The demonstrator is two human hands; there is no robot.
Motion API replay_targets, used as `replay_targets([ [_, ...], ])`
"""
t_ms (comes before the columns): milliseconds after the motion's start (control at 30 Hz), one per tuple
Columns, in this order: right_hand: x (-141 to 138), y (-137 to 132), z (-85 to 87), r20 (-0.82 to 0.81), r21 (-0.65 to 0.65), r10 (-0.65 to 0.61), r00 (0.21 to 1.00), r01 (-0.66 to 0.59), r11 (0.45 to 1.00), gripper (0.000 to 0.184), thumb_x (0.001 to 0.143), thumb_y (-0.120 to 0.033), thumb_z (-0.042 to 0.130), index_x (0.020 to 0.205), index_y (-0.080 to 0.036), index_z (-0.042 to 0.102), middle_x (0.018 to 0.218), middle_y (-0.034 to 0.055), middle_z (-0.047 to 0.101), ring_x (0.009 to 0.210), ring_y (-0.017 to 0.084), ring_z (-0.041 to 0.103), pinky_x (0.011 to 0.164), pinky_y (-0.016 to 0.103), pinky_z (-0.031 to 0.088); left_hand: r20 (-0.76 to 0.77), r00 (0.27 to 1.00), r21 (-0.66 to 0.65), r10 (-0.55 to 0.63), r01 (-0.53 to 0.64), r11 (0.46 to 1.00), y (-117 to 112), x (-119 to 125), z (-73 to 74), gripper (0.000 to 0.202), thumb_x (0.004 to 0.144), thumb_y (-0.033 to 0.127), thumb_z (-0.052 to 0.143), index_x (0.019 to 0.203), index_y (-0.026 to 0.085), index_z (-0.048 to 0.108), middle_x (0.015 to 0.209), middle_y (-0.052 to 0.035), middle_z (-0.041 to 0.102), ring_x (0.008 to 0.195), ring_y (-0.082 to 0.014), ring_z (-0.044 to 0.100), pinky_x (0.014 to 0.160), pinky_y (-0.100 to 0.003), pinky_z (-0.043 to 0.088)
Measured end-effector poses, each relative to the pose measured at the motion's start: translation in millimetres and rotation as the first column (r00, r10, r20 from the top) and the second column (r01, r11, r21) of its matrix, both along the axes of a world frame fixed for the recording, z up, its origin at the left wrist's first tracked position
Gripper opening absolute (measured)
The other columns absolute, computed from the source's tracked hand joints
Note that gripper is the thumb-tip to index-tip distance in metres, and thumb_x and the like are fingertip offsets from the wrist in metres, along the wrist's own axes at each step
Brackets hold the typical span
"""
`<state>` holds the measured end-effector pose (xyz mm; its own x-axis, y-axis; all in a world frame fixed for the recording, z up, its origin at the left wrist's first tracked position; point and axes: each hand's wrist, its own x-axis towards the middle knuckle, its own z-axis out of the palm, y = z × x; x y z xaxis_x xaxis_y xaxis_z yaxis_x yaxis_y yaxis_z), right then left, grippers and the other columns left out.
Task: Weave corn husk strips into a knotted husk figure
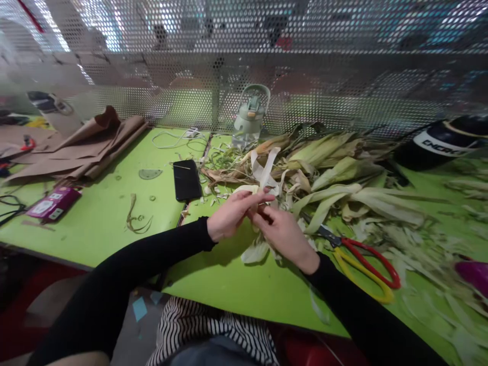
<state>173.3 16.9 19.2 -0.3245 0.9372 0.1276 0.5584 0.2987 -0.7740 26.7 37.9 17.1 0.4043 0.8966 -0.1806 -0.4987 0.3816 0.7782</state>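
Observation:
My two hands meet over the green table, fingers closed around a pale strip of corn husk [264, 173] that rises above them. The fingers of my left hand [238, 211] reach across the tips of my right hand [284, 231]. Another whitish piece of husk [255, 252] shows below the hands. Behind and to the right spreads a heap of green and dry corn husks [328, 157]. Scissors [362, 264] with one red and one yellow handle lie right of my right hand, blades toward the husks.
A black phone [187, 180] lies left of my hands. Beyond stands a pale green water bottle [248, 122] before a perforated metal screen [171, 76]. Folded brown paper [87, 147] and a purple box [55, 204] are at left. Right, a black cylinder [438, 145] and husk scraps [423, 254].

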Motion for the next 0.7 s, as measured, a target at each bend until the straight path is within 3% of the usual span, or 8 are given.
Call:
replay_targets([
  [100, -4, -3, -2.5, -0.038, -0.025, 0.063, 0.997, -0.064, 0.998, 0.051, 0.092, -0.062, 0.049, 0.063, -0.02, 0.05, 0.058, -0.003, 0.046, 0.054, 0.011, 0.038, 0.051, 0.027, 0.028, -0.015, 0.998, 0.09, -0.062, 0.063, 0.994, -1, -1, -4.3, 0.02, 0.085, 0.03, 0.073, 0.092, 0.012, 0.075, 0.102, -0.0106, 0.077, 0.091, -0.015, 0.067, 0.087, -0.027, 0.049],
  [200, -4, -9, 3.0, -0.064, -0.086, 0.167, 0.984, -0.173, 0.981, 0.051, 0.09, -0.061, 0.054, 0.06, -0.019, 0.054, 0.054, -0.0037, 0.046, 0.052, 0.01, 0.039, 0.05, 0.026, 0.028, -0.027, 0.998, 0.186, -0.062, 0.066, 0.98, -1, -4, -4.9, 0.02, 0.088, 0.031, 0.07, 0.089, 0.013, 0.077, 0.109, -0.0091, 0.076, 0.105, -0.014, 0.064, 0.1, -0.025, 0.043],
  [300, 1, -10, 6.2, -0.097, -0.141, 0.201, 0.975, -0.213, 0.967, 0.051, 0.087, -0.062, 0.059, 0.06, -0.018, 0.064, 0.054, -0.0021, 0.052, 0.05, 0.01, 0.044, 0.048, 0.025, 0.03, -0.028, 0.998, 0.23, -0.06, 0.065, 0.971, 1, -7, -2.2, 0.019, 0.092, 0.027, 0.064, 0.093, 0.012, 0.076, 0.113, -0.0085, 0.075, 0.102, -0.0114, 0.064, 0.1, -0.024, 0.042],
  [400, 11, 1, 3.6, -0.152, -0.163, 0.081, 0.985, -0.106, 0.981, 0.055, 0.086, -0.067, 0.057, 0.063, -0.017, 0.066, 0.055, -0.0006, 0.055, 0.046, 0.009, 0.043, 0.044, 0.025, 0.029, -0.027, 0.995, 0.222, -0.092, 0.096, 0.97, 3, -10, 1.1, 0.02, 0.094, 0.026, 0.061, 0.097, 0.011, 0.072, 0.104, -0.0098, 0.076, 0.09, -0.012, 0.068, 0.092, -0.029, 0.048],
  [533, 20, 16, -4.3, -0.291, -0.146, -0.155, 0.944, 0.116, 0.982, 0.054, 0.092, -0.068, 0.043, 0.086, -0.019, 0.066, 0.057, -0.0043, 0.048, 0.045, 0.009, 0.036, 0.041, 0.024, 0.026, -0.179, 0.981, 0.292, -0.074, 0.124, 0.948, 3, -10, 2.1, 0.02, 0.088, 0.026, 0.069, 0.101, 0.01, 0.067, 0.093, -0.0072, 0.076, 0.087, -0.0124, 0.07, 0.081, -0.026, 0.05],
  [700, 21, 16, -11.0, -0.371, -0.15, -0.235, 0.898, 0.192, 0.97, 0.051, 0.082, -0.067, 0.062, 0.064, -0.019, 0.059, 0.054, -0.0027, 0.048, 0.048, 0.01, 0.041, 0.043, 0.025, 0.03, -0.394, 0.919, 0.324, 0.009, 0.13, 0.937, 1, -9, 4.9, 0.014, 0.088, 0.023, 0.067, 0.093, 0.01, 0.063, 0.08, -0.004, 0.073, 0.074, -0.011, 0.07, 0.067, -0.022, 0.051],
])
